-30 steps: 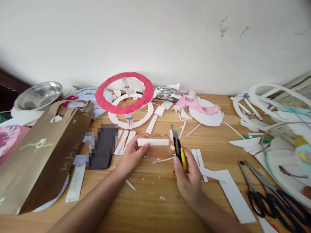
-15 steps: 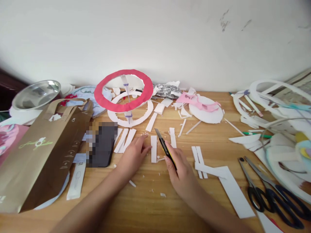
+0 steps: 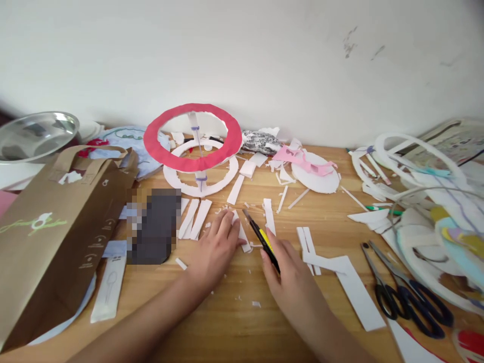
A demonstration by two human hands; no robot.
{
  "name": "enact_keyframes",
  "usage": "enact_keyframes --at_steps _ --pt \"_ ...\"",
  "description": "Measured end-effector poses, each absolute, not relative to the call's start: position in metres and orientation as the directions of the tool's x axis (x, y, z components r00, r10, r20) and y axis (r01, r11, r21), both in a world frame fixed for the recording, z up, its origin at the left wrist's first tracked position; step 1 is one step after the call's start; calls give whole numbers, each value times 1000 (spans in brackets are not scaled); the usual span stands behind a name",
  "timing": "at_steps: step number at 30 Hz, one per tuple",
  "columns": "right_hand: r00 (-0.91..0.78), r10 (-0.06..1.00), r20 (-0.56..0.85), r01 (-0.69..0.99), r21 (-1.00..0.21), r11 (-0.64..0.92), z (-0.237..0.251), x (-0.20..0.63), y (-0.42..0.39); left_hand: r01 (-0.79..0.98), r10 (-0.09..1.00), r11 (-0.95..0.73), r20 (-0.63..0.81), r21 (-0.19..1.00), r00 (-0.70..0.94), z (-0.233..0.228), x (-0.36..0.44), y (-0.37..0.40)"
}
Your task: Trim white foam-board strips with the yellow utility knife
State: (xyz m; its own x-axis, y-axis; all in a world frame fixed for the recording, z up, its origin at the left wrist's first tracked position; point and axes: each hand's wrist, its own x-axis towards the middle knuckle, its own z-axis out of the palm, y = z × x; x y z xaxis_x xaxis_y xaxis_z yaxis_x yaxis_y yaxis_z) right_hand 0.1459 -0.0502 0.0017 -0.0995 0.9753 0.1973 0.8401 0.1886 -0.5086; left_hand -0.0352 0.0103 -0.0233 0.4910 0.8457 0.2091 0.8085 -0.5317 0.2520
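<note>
Pinning foam strip (image 3: 242, 233) flat, left hand (image 3: 215, 249); right hand (image 3: 291, 282) clamps knife (image 3: 262, 238) pointing up-left.

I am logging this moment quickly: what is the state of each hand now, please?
Left hand: open, fingers pressing flat on a white foam strip on the table.
Right hand: closed around a yellow-and-black utility knife.

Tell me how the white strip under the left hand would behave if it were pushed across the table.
The white strip looks thin and flat, so it would probably slide, not roll. It seems light, like the scattered offcuts. The left hand presses it flat; it appears fairly stiff.
</note>
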Motion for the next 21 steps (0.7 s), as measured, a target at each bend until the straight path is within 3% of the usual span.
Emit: enact_keyframes --at_steps 4,14,21 --pt "-113 969 221 863 -461 206 4 140 -51 756 811 -583 265 298 522 -31 -39 7" --pt "-178 959 222 914 -323 244 5 126 -47 706 808 -588 242 395 537 -32 -43 6" --pt "-229 949 216 926 -253 280 7 127 -44 715 809 -587 224 381 544 -32 -45 6"
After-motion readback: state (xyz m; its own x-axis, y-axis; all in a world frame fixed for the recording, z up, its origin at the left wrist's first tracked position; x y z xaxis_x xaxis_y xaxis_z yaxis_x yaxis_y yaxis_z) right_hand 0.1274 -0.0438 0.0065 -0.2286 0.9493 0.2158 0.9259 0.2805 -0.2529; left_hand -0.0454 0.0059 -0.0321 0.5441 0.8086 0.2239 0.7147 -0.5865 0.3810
